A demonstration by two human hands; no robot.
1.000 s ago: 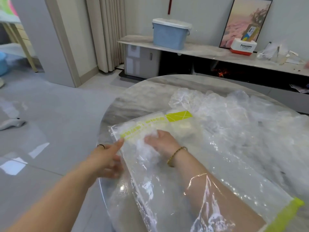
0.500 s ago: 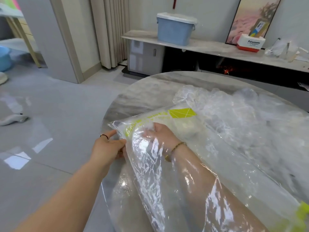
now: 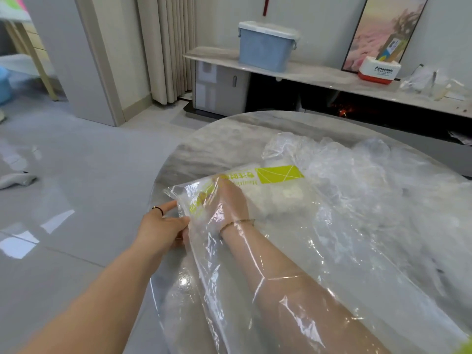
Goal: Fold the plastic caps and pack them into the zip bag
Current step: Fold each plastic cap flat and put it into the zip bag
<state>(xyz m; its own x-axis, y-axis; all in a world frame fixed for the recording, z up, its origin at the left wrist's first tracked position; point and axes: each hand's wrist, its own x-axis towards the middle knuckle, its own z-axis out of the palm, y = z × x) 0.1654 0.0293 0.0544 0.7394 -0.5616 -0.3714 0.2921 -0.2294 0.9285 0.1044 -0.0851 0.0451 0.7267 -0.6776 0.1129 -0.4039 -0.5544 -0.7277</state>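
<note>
A large clear zip bag (image 3: 339, 254) with yellow-green print lies on the round marble table (image 3: 217, 146). My right hand (image 3: 231, 200) and forearm are inside it, fingers straight and flat near the bag's closed far end. Just right of that hand, a whitish stack of folded plastic caps (image 3: 283, 198) sits inside the bag. My left hand (image 3: 162, 227) pinches the bag's left edge between thumb and fingers, with the ringed index finger stretched out. A heap of loose clear plastic caps (image 3: 370, 172) lies behind and right of the bag.
The table's left edge runs right beside my left hand, with glossy grey floor (image 3: 76, 187) below. A low shelf (image 3: 319, 77) along the back wall carries a blue lidded bin (image 3: 267, 47), a white and red box (image 3: 378, 70) and a leaning picture (image 3: 383, 29).
My left hand went from lying open beside the bag to pinching its left edge. My right hand slid further into the bag towards its printed far end.
</note>
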